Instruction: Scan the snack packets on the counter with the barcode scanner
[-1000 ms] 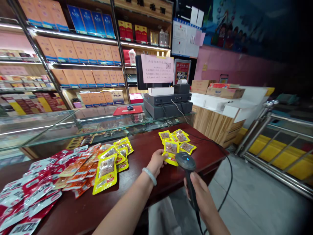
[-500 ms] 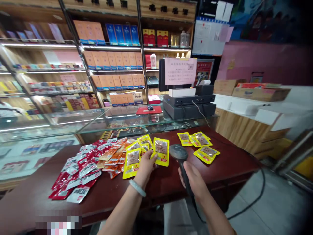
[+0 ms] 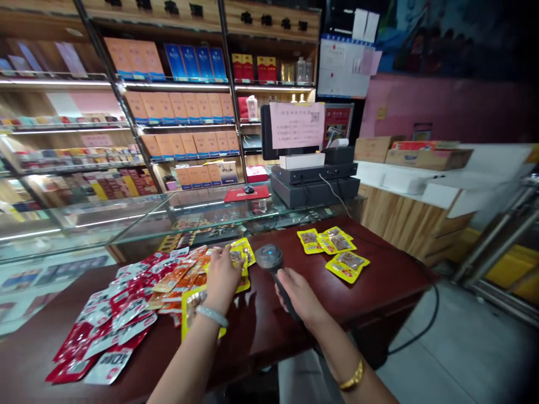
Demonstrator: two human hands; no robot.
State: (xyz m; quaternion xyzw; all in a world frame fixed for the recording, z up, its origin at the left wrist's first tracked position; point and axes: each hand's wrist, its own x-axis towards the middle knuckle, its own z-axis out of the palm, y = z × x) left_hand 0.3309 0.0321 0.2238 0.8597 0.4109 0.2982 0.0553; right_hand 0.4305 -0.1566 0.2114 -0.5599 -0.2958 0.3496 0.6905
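Observation:
My left hand (image 3: 223, 275), with a pale bangle at its wrist, is over the yellow snack packets (image 3: 246, 251) on the table. Its fingers are curled onto a yellow packet, and the hand partly covers it. Another yellow packet (image 3: 190, 308) lies under the wrist. In my right hand (image 3: 298, 294) is a dark barcode scanner (image 3: 269, 257), its head raised beside the packets and a small blue light showing on it. Orange packets (image 3: 185, 278) and a heap of red and silver packets (image 3: 113, 320) spread to the left.
More yellow packets (image 3: 347, 264) lie on the right of the dark red table (image 3: 379, 280). Behind stand a glass counter (image 3: 197, 205), a monitor with a pink notice (image 3: 297, 126) and a cash drawer (image 3: 315, 188). A black cable (image 3: 435, 314) loops past the table's right edge.
My left hand has moved left with the yellow packet, from in front of the scanner to the yellow pile. The scanner has shifted left too. The view has turned slightly right.

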